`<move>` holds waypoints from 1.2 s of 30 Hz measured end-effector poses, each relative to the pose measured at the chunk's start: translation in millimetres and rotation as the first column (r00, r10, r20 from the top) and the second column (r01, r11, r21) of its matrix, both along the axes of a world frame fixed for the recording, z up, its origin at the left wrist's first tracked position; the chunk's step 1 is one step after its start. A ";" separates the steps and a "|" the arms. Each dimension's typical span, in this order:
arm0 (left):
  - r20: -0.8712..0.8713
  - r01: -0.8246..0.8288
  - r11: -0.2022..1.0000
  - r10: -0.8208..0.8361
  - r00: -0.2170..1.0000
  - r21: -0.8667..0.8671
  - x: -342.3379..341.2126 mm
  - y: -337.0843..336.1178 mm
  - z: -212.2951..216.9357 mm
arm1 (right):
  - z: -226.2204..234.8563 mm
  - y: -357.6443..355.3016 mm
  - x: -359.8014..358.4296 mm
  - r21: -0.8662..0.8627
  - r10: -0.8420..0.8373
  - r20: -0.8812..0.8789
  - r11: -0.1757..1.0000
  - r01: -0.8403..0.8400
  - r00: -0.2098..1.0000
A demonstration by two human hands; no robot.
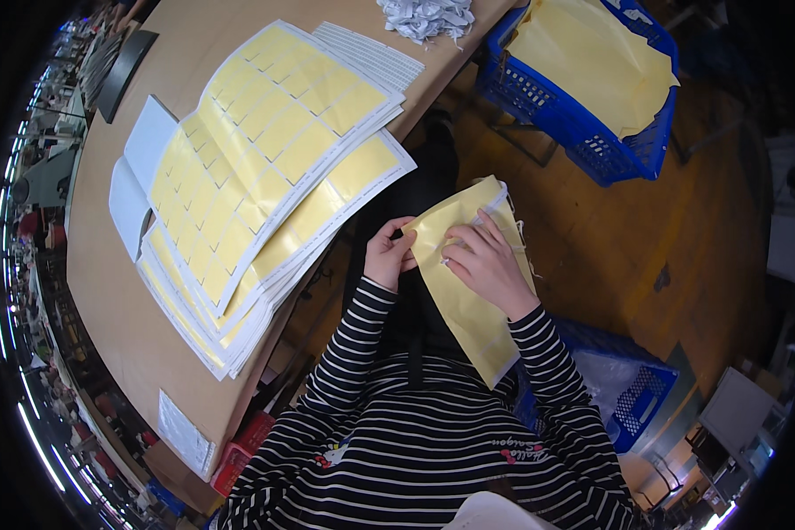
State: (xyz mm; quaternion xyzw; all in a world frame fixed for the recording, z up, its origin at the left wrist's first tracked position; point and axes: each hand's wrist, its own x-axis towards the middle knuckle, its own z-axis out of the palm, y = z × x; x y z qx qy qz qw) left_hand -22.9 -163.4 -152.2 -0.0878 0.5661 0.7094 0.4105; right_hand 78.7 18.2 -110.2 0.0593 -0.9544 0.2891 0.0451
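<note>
Yellow sheet (470, 322), one, smooth with a slight sheen, long and roughly rectangular, tilted and gently bowed; held clear of the desk (97, 291), out past its right edge, above the person's lap; left hand (391, 252) at the sheet's upper left edge, thumb and fingers closed on it in a pinch; right hand (486, 265) laid across the sheet's face toward the opposite edge, fingers bent and spread, touching; whether it also grips, cannot tell; white strands, thin and ragged, hanging along that opposite edge.

Yellow stack (265, 150), large sheets, gridded with pale lines and dark angular marks, white margins, loosely fanned, along the desk's right edge; white scraps (426, 16), curled heap, same edge, far end; plastic packet (185, 433), flat, pale, shiny, at the near end; blue crate (539, 110), perforated, holding further yellow sheets, beyond the desk's right edge.
</note>
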 end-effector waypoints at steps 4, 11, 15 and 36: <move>0.008 0.010 1.000 -0.010 1.000 0.013 -0.4 1.5 1.9 | 2.2 -4.4 1.9 0.004 -0.068 -0.004 0.998 0.068 0.998; -0.101 0.071 0.997 -0.073 0.992 -0.029 6.5 8.3 5.1 | 4.5 1.2 -5.7 -0.017 -0.037 0.034 0.999 0.037 0.999; -0.216 -0.027 0.998 0.015 0.976 -0.051 2.4 6.5 1.7 | 5.0 0.8 -6.4 0.032 -0.002 0.079 0.999 -0.001 0.997; -0.149 -0.110 0.989 0.094 0.984 -0.102 -4.5 1.5 -2.9 | 8.4 -12.4 -14.6 0.111 0.006 -0.027 0.994 -0.003 1.000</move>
